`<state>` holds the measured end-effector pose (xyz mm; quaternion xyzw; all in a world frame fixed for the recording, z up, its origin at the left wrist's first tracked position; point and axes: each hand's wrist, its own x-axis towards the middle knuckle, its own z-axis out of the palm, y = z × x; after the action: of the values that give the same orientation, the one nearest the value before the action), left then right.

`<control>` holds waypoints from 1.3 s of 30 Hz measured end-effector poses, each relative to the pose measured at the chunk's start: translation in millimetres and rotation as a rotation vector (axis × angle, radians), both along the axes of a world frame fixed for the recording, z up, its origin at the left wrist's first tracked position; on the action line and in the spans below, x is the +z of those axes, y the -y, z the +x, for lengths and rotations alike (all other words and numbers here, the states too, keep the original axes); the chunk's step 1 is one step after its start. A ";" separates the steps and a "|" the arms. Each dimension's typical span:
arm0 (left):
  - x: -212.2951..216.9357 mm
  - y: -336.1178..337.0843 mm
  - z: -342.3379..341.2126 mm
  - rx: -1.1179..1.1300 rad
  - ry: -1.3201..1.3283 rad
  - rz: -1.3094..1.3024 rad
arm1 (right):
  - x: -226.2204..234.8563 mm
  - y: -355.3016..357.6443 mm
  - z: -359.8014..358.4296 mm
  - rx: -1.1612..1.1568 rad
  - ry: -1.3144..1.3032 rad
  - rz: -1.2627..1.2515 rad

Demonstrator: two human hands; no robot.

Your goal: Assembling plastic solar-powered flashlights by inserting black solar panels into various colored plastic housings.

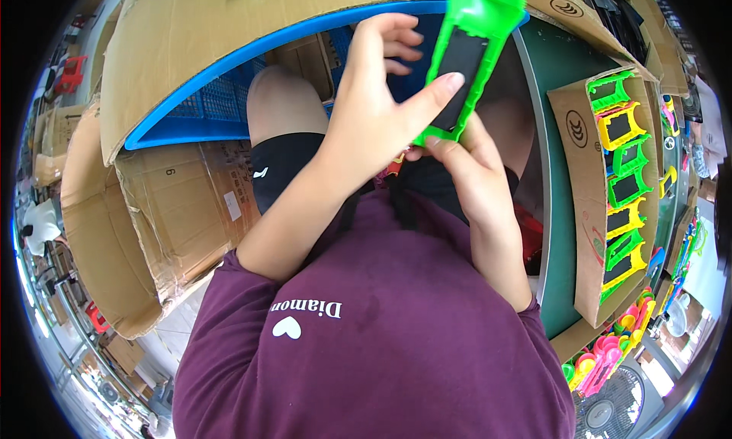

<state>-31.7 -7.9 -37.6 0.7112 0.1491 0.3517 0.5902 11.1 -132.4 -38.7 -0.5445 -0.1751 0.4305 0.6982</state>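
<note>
Hold the green plastic frame (467, 54) up over the lap, above the blue crate (221, 103). Left hand (374, 103) wrapped on its left side, thumb pressed flat on the black panel (457, 73) in the middle. Right hand (473, 172) pinching the bottom end from below. Both grips clamped on the frame, none loose.

Best to push the panel down evenly, it seems, so no corner pops up. Keep the thumb near the middle, not on one edge. Keep the lower pinch firm, so the frame cannot twist. Go slow; thin plastic may bend.

Off to the right, a cardboard box (579, 210) on the green desk (560, 233), with a row of finished green and yellow frames (625, 180).
</note>
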 end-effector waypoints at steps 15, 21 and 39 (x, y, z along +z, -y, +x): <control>11.7 25.0 8.0 -0.219 0.009 -0.630 | -14.5 -6.1 -13.9 -0.200 0.166 -0.012; 22.9 39.4 14.3 -0.277 0.145 -0.423 | -5.4 5.5 -6.2 -0.171 0.121 0.036; 53.7 30.6 0.6 -0.489 0.230 -0.851 | 4.4 9.6 -13.1 0.040 0.207 0.074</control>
<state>-31.2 -38.5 16.1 0.3785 0.0424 0.1872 0.9055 -2.0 -142.0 -34.3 -0.5562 -0.2727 0.3791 0.6874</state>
